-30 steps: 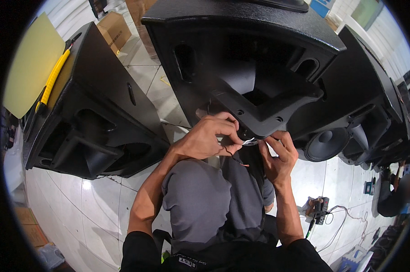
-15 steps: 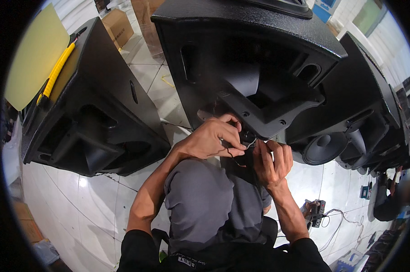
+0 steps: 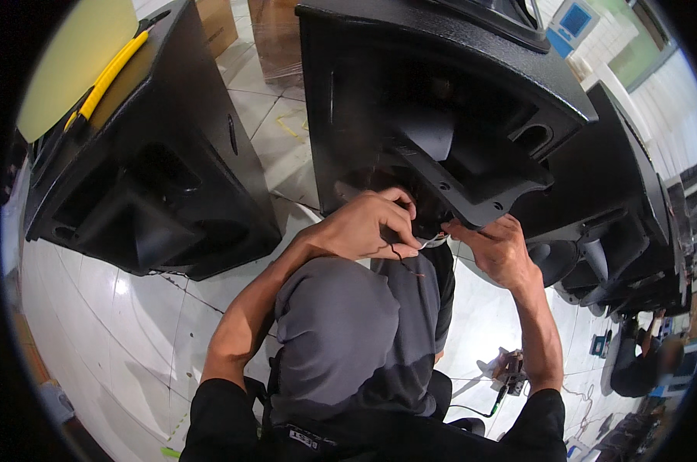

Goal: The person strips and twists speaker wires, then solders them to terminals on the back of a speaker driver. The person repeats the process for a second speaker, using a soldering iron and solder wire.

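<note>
A large black speaker cabinet [image 3: 410, 38] stands tilted in front of me. Its black horn [image 3: 472, 196] sits loose at the lower front, angled out of the opening. Below the horn, my left hand [image 3: 368, 227] is closed, thumb and fingertips pinching a thin white wire [image 3: 433, 242]. A dark wire [image 3: 404, 258] with a coppery end dangles beneath those fingers. My right hand [image 3: 506, 254] reaches under the horn's lower edge, its fingertips closed at the white wire's other end, beside a dark round part. The horn partly covers the right fingers.
Another black speaker cabinet [image 3: 156, 154] stands left, with a yellow-sleeved tool [image 3: 113, 73] on top. More speakers [image 3: 626, 208] line the right. A soldering iron [image 3: 499, 400] and small stand [image 3: 510, 369] lie on the tiled floor. A person [image 3: 641, 358] sits far right.
My right hand has turned and moved right and up, under the horn's edge. The left hand keeps its pinch on the wire. The view has shifted slightly.
</note>
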`<control>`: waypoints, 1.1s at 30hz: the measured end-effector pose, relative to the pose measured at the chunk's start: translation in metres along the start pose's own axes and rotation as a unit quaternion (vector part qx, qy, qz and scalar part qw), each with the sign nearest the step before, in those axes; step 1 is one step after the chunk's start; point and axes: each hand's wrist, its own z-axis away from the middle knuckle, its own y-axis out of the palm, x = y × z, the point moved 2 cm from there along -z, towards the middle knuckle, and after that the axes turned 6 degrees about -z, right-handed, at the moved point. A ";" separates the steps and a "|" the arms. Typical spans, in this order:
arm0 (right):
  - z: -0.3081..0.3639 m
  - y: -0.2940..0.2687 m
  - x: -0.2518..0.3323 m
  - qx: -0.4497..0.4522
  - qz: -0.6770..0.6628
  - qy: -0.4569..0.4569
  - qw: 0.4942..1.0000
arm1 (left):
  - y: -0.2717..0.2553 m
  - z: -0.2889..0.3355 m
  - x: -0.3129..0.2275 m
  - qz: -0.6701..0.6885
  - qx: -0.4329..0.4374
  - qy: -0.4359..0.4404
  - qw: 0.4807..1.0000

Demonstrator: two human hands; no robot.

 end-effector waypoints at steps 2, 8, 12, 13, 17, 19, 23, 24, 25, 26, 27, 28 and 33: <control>-0.008 -0.003 0.000 0.062 0.034 -0.040 0.997 | 0.000 0.000 0.001 -0.007 -0.010 0.012 1.000; -0.024 -0.012 -0.003 0.179 0.050 -0.073 0.980 | -0.001 0.001 0.005 0.005 0.000 0.007 1.000; -0.031 -0.010 -0.001 0.208 0.043 -0.082 0.974 | -0.001 0.001 0.001 -0.018 0.002 -0.008 1.000; -0.033 -0.009 0.001 0.211 0.046 -0.083 0.973 | -0.003 0.002 0.001 -0.015 0.003 -0.012 1.000; -0.027 -0.005 -0.004 0.205 0.024 -0.046 0.977 | 0.000 0.002 0.005 0.006 -0.002 0.006 1.000; -0.027 -0.003 -0.004 0.204 0.002 -0.023 0.979 | 0.000 0.003 0.006 0.014 -0.008 0.006 1.000; -0.032 -0.002 0.000 0.209 -0.102 0.096 0.968 | -0.001 0.003 0.005 0.016 0.013 -0.003 1.000; -0.033 -0.002 0.002 0.205 -0.113 0.127 0.964 | 0.000 0.003 0.006 0.018 0.007 0.000 1.000; -0.034 -0.002 0.004 0.201 -0.123 0.159 0.959 | 0.001 0.002 0.007 0.021 0.001 0.002 1.000; -0.034 -0.001 0.007 0.196 -0.133 0.191 0.953 | 0.002 0.002 0.008 0.023 -0.004 0.005 1.000; -0.034 0.002 0.009 0.180 -0.133 0.217 0.950 | 0.002 0.003 0.009 0.021 -0.003 0.001 1.000; -0.034 0.005 0.013 0.164 -0.132 0.242 0.947 | 0.002 0.003 0.010 0.018 -0.001 -0.003 1.000; -0.026 0.010 0.019 0.106 -0.142 0.301 0.937 | 0.000 0.003 0.006 0.024 0.007 -0.015 1.000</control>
